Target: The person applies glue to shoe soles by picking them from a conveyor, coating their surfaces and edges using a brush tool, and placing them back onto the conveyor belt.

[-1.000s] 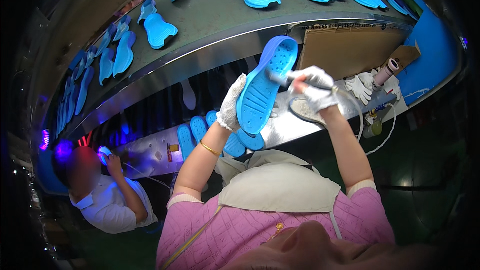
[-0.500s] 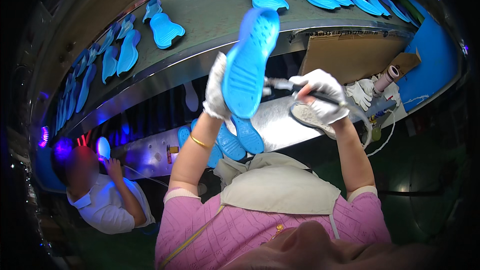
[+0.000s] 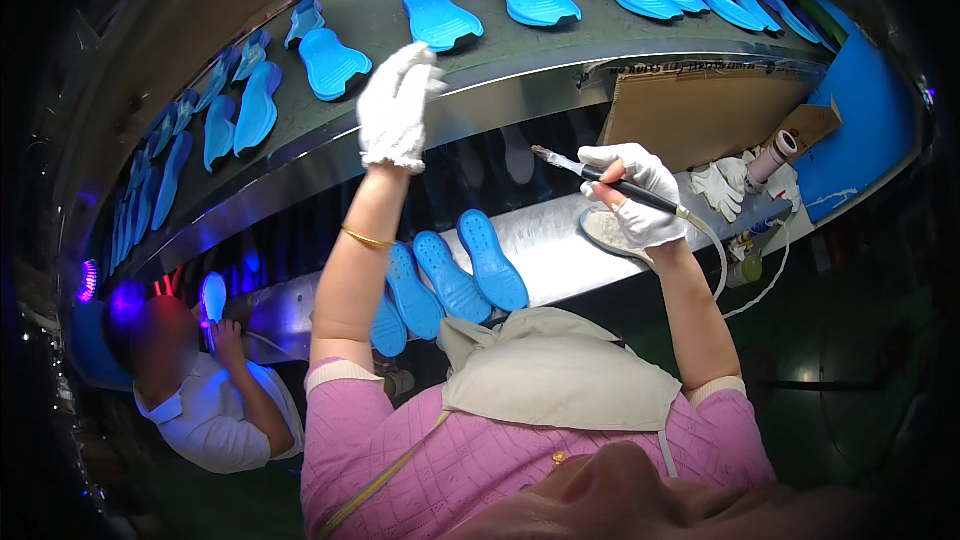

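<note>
Blue sole [image 3: 441, 18]: bright, smooth-looking, narrow-waisted, its edge darker toward the near right; lies on the dark green belt [image 3: 378, 18].
Left hand [image 3: 396, 108]: white-gloved, empty, fingers stretched out just beside the sole; contact cannot be told.
Right hand [image 3: 645, 192]: white-gloved, closed around the brush.
Brush [image 3: 652, 200]: black handle, brownish tip, pale hose [image 3: 716, 245] behind.

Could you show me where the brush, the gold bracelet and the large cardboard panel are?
Brush [image 3: 645, 197]: head view, on its black handle.
Gold bracelet [image 3: 367, 239]: head view, middle of its band.
Large cardboard panel [image 3: 705, 108]: head view, middle of its face.
</note>
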A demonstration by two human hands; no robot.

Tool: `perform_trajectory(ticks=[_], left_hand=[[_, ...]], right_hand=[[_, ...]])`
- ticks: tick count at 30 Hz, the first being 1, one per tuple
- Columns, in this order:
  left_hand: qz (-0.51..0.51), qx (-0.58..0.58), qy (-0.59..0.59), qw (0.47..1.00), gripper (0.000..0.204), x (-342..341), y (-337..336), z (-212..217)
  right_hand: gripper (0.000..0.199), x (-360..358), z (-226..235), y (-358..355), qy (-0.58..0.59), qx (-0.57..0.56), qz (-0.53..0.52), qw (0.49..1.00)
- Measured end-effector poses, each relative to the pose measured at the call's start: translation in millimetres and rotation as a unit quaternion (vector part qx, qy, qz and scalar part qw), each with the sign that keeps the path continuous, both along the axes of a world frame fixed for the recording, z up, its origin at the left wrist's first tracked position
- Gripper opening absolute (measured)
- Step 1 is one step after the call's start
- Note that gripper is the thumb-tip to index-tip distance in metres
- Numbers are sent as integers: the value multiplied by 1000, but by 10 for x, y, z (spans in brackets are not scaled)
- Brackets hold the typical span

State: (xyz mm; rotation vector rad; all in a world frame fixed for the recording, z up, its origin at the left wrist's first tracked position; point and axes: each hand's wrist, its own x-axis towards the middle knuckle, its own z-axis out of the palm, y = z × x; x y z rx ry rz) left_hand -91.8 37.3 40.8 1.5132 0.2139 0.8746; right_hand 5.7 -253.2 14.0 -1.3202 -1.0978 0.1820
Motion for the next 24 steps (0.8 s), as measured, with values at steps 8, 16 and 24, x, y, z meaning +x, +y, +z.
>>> perform_trajectory(ticks=[8, 16, 24], left_hand=[[307, 516, 176, 780, 19, -535, 846, -29], [275, 141, -254, 917, 38, -1130, 275, 719], [-348, -323, -196, 858, 55, -811, -329, -104]], right_hand=[[19, -126, -126, 214, 61, -17, 52, 997], [21, -43, -343, 188, 218, 0, -34, 975], [21, -176, -304, 184, 195, 21, 13, 981]])
